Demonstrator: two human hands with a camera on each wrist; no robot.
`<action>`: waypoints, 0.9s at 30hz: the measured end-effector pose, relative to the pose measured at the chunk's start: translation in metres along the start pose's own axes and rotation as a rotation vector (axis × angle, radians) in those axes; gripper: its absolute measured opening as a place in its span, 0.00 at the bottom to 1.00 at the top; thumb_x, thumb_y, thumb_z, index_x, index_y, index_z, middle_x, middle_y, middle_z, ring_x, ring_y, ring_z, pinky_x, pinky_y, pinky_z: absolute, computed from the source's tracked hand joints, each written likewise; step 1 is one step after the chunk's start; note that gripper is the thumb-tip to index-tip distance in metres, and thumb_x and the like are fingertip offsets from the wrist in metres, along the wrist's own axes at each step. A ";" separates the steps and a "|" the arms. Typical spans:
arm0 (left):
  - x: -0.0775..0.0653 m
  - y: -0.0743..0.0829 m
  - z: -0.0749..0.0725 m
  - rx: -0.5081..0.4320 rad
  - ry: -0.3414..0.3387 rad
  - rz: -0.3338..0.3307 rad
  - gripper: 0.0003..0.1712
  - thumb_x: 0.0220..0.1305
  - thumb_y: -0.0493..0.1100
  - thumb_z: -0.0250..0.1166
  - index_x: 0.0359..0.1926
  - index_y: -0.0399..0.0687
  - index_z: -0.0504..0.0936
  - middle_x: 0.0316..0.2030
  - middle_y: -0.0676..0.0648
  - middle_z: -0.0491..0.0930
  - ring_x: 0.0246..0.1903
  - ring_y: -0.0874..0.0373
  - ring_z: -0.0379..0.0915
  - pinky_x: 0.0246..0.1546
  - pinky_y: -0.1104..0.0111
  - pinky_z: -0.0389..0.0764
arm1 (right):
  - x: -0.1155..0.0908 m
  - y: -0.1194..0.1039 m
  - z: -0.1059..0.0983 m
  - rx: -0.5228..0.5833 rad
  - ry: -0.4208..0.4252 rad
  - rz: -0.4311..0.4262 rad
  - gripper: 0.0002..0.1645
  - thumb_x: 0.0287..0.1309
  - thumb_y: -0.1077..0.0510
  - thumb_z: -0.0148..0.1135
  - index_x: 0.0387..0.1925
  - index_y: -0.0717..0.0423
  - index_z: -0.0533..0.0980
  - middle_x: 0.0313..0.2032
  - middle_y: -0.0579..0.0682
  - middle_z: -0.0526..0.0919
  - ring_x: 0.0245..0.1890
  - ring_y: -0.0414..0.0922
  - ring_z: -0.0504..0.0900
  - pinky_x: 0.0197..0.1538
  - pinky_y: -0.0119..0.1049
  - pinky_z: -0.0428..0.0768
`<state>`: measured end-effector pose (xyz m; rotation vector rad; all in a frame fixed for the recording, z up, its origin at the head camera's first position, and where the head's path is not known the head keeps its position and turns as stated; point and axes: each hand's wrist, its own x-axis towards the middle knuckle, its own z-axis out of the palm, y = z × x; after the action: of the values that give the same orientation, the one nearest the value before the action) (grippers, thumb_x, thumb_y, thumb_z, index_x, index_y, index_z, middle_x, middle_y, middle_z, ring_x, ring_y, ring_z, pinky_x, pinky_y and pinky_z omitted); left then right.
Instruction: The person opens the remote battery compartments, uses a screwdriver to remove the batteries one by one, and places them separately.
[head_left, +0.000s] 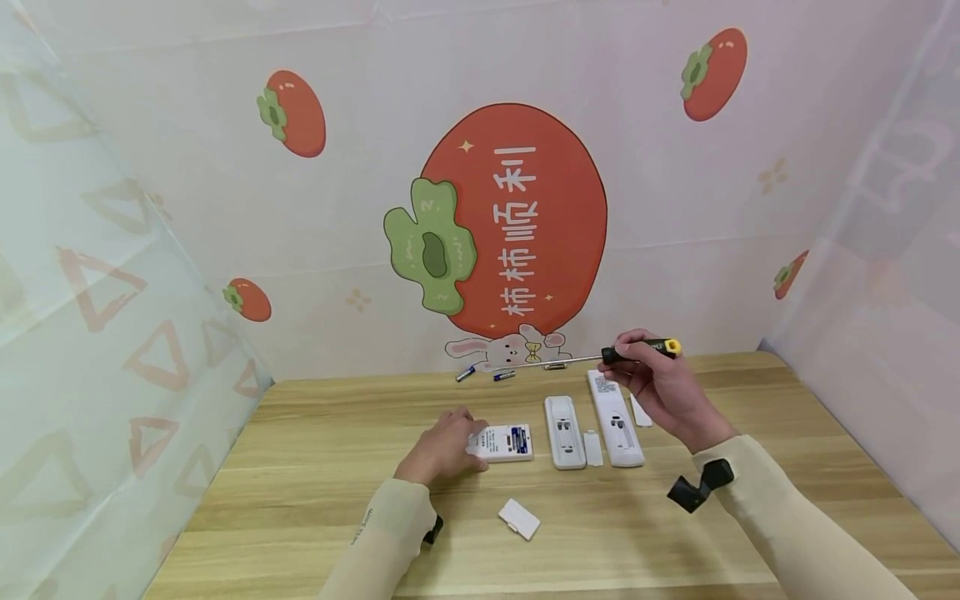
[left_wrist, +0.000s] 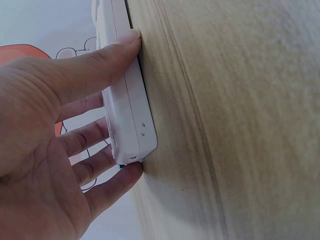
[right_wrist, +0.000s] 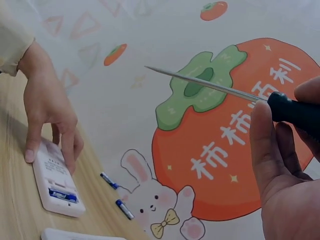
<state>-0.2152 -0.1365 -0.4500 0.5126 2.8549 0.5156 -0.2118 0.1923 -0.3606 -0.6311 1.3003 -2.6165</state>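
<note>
My left hand (head_left: 444,447) holds a white remote control (head_left: 497,444) that lies back up on the wooden table. In the left wrist view the thumb (left_wrist: 102,65) is along one side edge of it, with the other fingers across the far side. Blue batteries (right_wrist: 63,195) sit in its uncovered compartment. My right hand (head_left: 667,396) grips a screwdriver (head_left: 633,351) by its dark handle with a yellow end. The long metal shaft (right_wrist: 210,84) points left, raised above the table's back edge, its tip touching nothing in the right wrist view.
Two white remote controls (head_left: 564,433) (head_left: 617,421) lie to the right with compartments uncovered. Small white covers (head_left: 592,448) (head_left: 641,411) are beside them; another cover (head_left: 519,518) lies nearer the front. Loose batteries (head_left: 466,374) (head_left: 504,376) lie along the back edge, before a printed wall sheet (head_left: 352,208).
</note>
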 end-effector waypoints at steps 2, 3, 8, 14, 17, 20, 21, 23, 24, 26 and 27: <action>0.000 0.000 0.000 -0.003 0.000 0.000 0.36 0.55 0.48 0.79 0.65 0.46 0.80 0.56 0.44 0.75 0.54 0.47 0.68 0.52 0.43 0.75 | 0.000 -0.001 -0.001 0.000 0.007 0.006 0.14 0.73 0.70 0.47 0.37 0.61 0.80 0.34 0.55 0.82 0.34 0.48 0.87 0.44 0.34 0.84; 0.000 0.000 0.000 -0.005 0.000 -0.001 0.36 0.55 0.48 0.79 0.65 0.46 0.80 0.56 0.44 0.75 0.54 0.46 0.68 0.52 0.43 0.75 | -0.001 -0.001 -0.001 0.000 0.010 0.012 0.14 0.73 0.69 0.48 0.37 0.61 0.80 0.34 0.55 0.82 0.33 0.47 0.87 0.43 0.34 0.84; -0.001 0.001 0.000 -0.013 -0.001 -0.008 0.36 0.56 0.48 0.79 0.65 0.46 0.80 0.56 0.44 0.75 0.54 0.47 0.68 0.53 0.44 0.76 | -0.002 -0.003 -0.002 0.028 0.041 0.039 0.10 0.74 0.67 0.52 0.36 0.60 0.79 0.35 0.55 0.80 0.33 0.47 0.86 0.42 0.33 0.84; -0.001 0.002 0.000 -0.011 0.001 -0.012 0.36 0.56 0.48 0.78 0.65 0.46 0.80 0.56 0.45 0.75 0.54 0.47 0.67 0.53 0.45 0.75 | -0.004 -0.004 -0.004 0.079 0.113 0.058 0.09 0.73 0.65 0.56 0.34 0.60 0.78 0.34 0.54 0.79 0.30 0.45 0.86 0.41 0.32 0.84; -0.001 0.002 0.000 -0.008 0.001 -0.011 0.36 0.56 0.49 0.78 0.65 0.47 0.79 0.56 0.45 0.75 0.54 0.47 0.67 0.53 0.45 0.75 | -0.004 -0.005 -0.004 0.088 0.138 0.066 0.10 0.73 0.65 0.55 0.32 0.59 0.77 0.34 0.54 0.79 0.30 0.44 0.85 0.40 0.31 0.84; -0.001 0.002 0.000 -0.010 -0.002 -0.011 0.36 0.56 0.49 0.78 0.65 0.46 0.79 0.56 0.45 0.74 0.54 0.47 0.67 0.53 0.45 0.75 | -0.004 -0.006 -0.004 0.088 0.151 0.069 0.12 0.73 0.65 0.54 0.31 0.59 0.77 0.34 0.55 0.79 0.29 0.44 0.85 0.39 0.31 0.84; -0.001 0.002 -0.001 -0.012 -0.003 -0.013 0.36 0.56 0.49 0.78 0.65 0.47 0.79 0.56 0.45 0.74 0.54 0.47 0.67 0.53 0.45 0.75 | -0.005 -0.006 -0.004 0.089 0.151 0.068 0.12 0.74 0.66 0.53 0.31 0.59 0.77 0.34 0.55 0.79 0.29 0.44 0.85 0.39 0.31 0.84; -0.002 0.002 -0.001 -0.016 -0.006 -0.014 0.36 0.56 0.49 0.78 0.65 0.47 0.79 0.56 0.45 0.74 0.54 0.47 0.67 0.53 0.45 0.75 | -0.005 -0.007 -0.005 0.094 0.151 0.067 0.12 0.74 0.66 0.53 0.31 0.59 0.77 0.34 0.54 0.79 0.29 0.44 0.85 0.40 0.31 0.84; -0.002 0.003 -0.001 -0.018 -0.006 -0.013 0.36 0.56 0.49 0.78 0.65 0.47 0.80 0.56 0.45 0.74 0.54 0.47 0.67 0.53 0.45 0.75 | -0.005 -0.007 -0.005 0.097 0.147 0.067 0.12 0.74 0.66 0.53 0.31 0.59 0.77 0.34 0.54 0.79 0.29 0.44 0.85 0.40 0.31 0.84; -0.002 0.003 -0.002 -0.022 -0.005 -0.011 0.36 0.56 0.49 0.78 0.65 0.46 0.80 0.55 0.45 0.75 0.53 0.47 0.67 0.52 0.45 0.76 | -0.006 -0.007 -0.005 0.109 0.136 0.062 0.12 0.74 0.66 0.52 0.31 0.60 0.78 0.34 0.54 0.79 0.30 0.45 0.85 0.40 0.32 0.84; -0.002 0.003 -0.002 -0.021 -0.004 -0.010 0.36 0.56 0.49 0.79 0.65 0.46 0.80 0.55 0.45 0.75 0.53 0.47 0.67 0.52 0.45 0.76 | -0.006 -0.007 -0.006 0.116 0.124 0.058 0.13 0.74 0.67 0.52 0.32 0.60 0.78 0.34 0.54 0.79 0.30 0.45 0.85 0.40 0.32 0.84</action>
<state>-0.2126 -0.1356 -0.4471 0.4946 2.8436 0.5417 -0.2083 0.2028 -0.3598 -0.4129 1.1687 -2.6973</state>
